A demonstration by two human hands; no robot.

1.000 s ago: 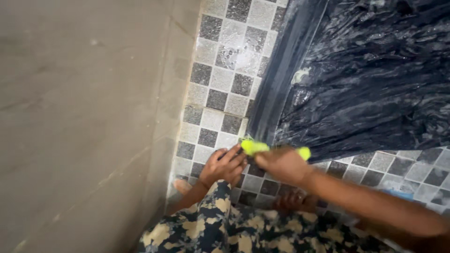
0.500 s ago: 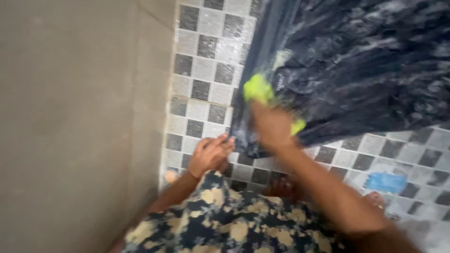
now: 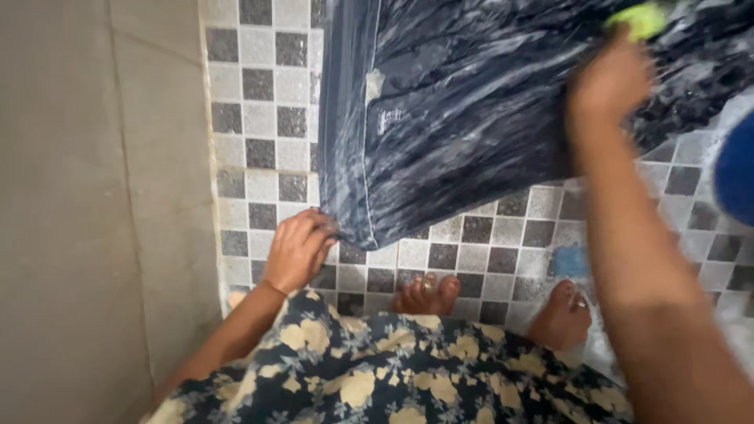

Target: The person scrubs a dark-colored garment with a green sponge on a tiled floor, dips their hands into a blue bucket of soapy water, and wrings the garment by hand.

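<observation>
Since the earlier frames the right hand has swept from the near corner of the wet dark navy cloth far up across it, carrying the bright yellow-green scrubbing brush along. That hand is now closed around the brush, which presses on the cloth near the upper right edge of the view; only the brush's tip shows past the fingers, blurred. The left hand has stayed low at the left, its fingers curled shut on the cloth's near left corner, pinning it to the floor. The soapy cloth lies spread over the grey and dark checkered tile floor. Below it the person's two bare feet rest on the tiles, next to a small blue patch. A plain grey wall runs along the floor's left edge.
</observation>
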